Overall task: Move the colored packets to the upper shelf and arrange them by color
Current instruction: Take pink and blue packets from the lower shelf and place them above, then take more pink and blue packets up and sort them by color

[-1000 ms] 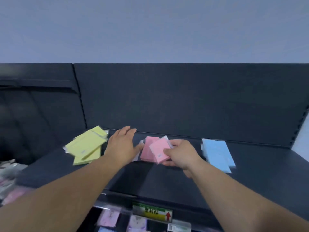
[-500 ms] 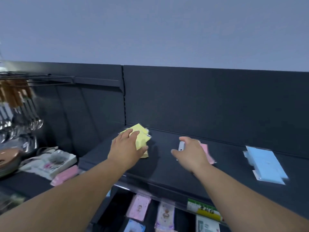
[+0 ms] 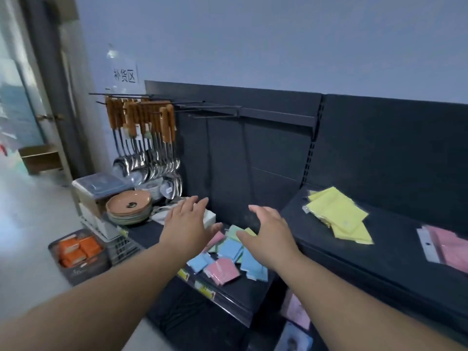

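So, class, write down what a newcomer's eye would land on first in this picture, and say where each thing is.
Two open hands, the left hand and right hand, reach out with fingers spread above a jumbled pile of blue, pink and green packets on the lower shelf. To the right, on the upper shelf, lie yellow packets, and pink packets at the picture's edge. At the left hang ladles with wooden handles.
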`<state>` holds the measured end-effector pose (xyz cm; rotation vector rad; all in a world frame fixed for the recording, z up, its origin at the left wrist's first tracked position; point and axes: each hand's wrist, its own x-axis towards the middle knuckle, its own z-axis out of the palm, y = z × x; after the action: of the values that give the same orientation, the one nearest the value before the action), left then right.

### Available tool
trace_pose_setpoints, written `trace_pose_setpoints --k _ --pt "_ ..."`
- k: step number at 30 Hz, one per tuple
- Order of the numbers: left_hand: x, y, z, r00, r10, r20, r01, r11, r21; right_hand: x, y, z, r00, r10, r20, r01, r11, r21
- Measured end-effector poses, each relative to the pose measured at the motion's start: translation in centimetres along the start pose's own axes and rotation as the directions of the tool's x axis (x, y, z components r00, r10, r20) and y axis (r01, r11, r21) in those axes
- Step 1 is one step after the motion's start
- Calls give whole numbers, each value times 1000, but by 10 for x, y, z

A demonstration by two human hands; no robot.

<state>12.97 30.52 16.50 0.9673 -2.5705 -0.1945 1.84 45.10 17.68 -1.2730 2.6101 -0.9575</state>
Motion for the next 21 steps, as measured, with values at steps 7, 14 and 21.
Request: trace_pose_setpoints --k 7,14,21 --pt "-19 -99 -9 989 -126 78 120 990 69 17 -43 74 991 15 131 -6 998 -67" --pt "-22 -145 21 963 -223 153 211 973 90 43 -28 129 967 111 231 -74 984 -161" --pt "20 -162 61 940 -256 225 232 964 129 95 21 167 934 235 270 -190 965 -181"
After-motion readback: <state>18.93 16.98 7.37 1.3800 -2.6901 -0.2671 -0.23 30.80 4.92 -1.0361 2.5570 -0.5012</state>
